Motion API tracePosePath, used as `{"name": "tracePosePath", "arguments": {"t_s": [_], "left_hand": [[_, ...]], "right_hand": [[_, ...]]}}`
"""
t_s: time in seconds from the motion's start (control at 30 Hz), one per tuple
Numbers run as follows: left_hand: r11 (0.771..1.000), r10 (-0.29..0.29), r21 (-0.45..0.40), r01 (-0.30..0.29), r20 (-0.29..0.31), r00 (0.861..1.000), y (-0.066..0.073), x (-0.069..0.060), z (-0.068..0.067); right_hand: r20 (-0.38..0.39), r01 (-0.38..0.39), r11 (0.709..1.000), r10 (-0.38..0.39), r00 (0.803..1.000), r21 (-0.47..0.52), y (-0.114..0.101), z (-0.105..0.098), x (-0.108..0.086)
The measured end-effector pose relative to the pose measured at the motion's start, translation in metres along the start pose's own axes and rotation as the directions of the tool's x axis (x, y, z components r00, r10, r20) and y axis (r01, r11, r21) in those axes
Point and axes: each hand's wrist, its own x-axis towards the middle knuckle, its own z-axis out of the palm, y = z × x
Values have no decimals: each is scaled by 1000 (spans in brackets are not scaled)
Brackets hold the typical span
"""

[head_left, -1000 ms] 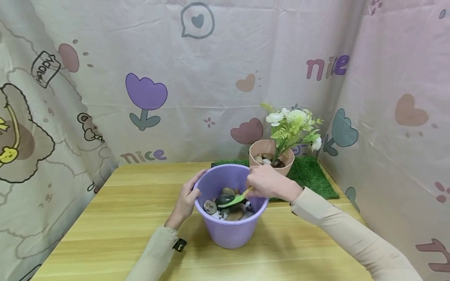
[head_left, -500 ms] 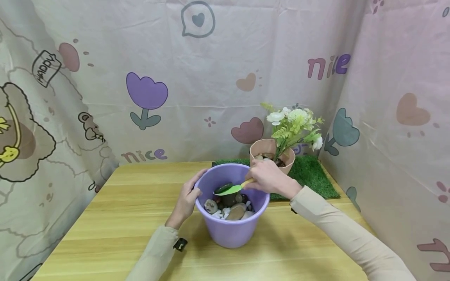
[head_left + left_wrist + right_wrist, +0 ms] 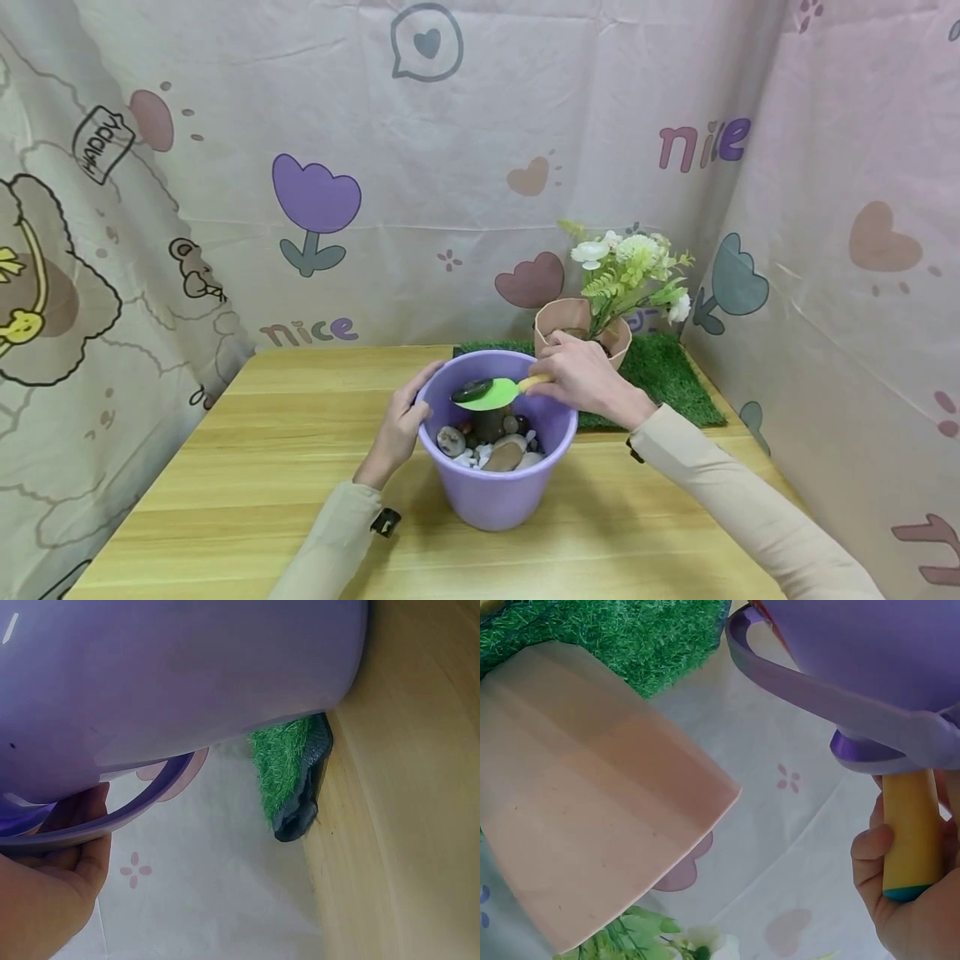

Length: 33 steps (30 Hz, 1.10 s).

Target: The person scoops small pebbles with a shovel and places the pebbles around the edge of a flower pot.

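Note:
My left hand [image 3: 399,429] grips the left rim of a purple bucket [image 3: 491,504], its fingertips showing by the rim and handle in the left wrist view. Several stones [image 3: 506,456], brown, grey and white, lie in the bucket. My right hand [image 3: 581,375] holds a toy shovel [image 3: 498,394] by its yellow handle [image 3: 913,825], over the bucket's right rim. Its green blade is raised above the stones inside the bucket. A dark, smooth stone [image 3: 472,391] sits on the tip of the blade.
Behind the bucket, a pinkish pot [image 3: 562,314] with white flowers [image 3: 637,249] stands on a green grass mat [image 3: 663,379]. The right hand partly covers the pot. Printed cloth [image 3: 450,125] hangs around the wooden table [image 3: 300,433].
The shovel blade has risen off the stones, lifting the dark stone. My right hand has moved slightly up and right. The left hand keeps its grip on the bucket.

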Motion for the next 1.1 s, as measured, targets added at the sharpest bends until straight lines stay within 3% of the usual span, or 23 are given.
{"name": "tracePosePath", "arguments": {"t_s": [0.23,0.77,1.1], "left_hand": [[1000,11,12,-11,-10,1000,-1,1,1],[1000,-1,11,1,1,1000,0,0,0],[1000,5,9,-5,-8,1000,-1,0,0]], "right_hand": [[-88,-39,998,43,995,43,6,-3,-3],[-36,-156,983,160,986,95,11,0,-6],[-105,-124,990,130,986,65,8,4,-9]]}}
